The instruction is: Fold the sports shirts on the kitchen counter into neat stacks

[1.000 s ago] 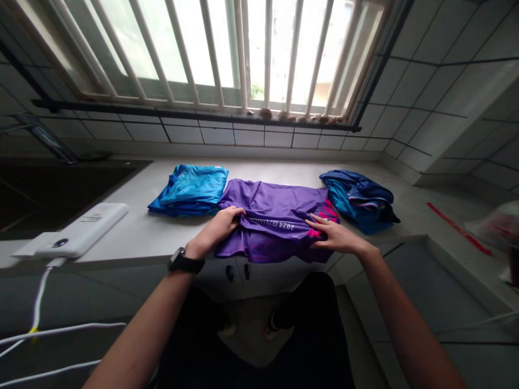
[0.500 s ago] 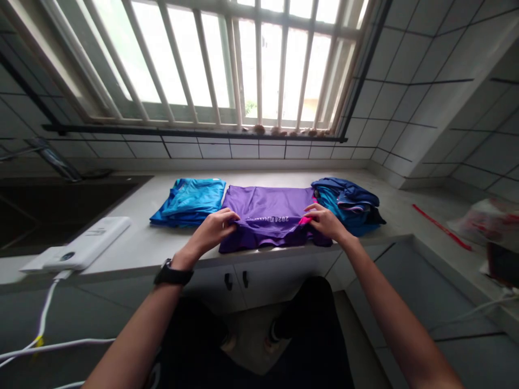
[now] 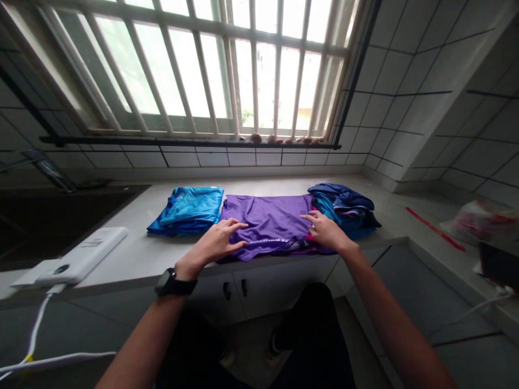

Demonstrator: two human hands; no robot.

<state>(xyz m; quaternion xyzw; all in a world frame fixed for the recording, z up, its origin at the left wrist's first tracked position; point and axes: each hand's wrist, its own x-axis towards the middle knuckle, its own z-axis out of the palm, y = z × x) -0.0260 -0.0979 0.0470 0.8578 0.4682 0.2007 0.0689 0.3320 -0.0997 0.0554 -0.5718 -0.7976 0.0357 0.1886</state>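
A purple shirt (image 3: 267,216) lies partly folded on the counter, its front edge rumpled and a strip of white print showing near the fold. Over its left side is my left hand (image 3: 217,239), fingers apart and holding nothing. My right hand (image 3: 324,229) hovers at the right side beside a bit of pink trim, its fingers also spread. Whether the fingertips touch the fabric I cannot tell. To the left sits a folded stack of blue clothes (image 3: 188,210). A heap of dark blue and teal clothes (image 3: 344,205) borders the purple shirt on the right.
A white power bank (image 3: 91,251) with a cable lies at the left by the dark sink (image 3: 60,219) and faucet (image 3: 51,170). On the right are a red strip (image 3: 436,229), a plastic bag (image 3: 482,219) and a dark device (image 3: 500,265). A barred window stands behind the counter (image 3: 259,186).
Both hands have let go of the purple shirt's raised front edge and opened. That edge now lies lower and flatter, with its print less readable. The view has tilted slightly upward.
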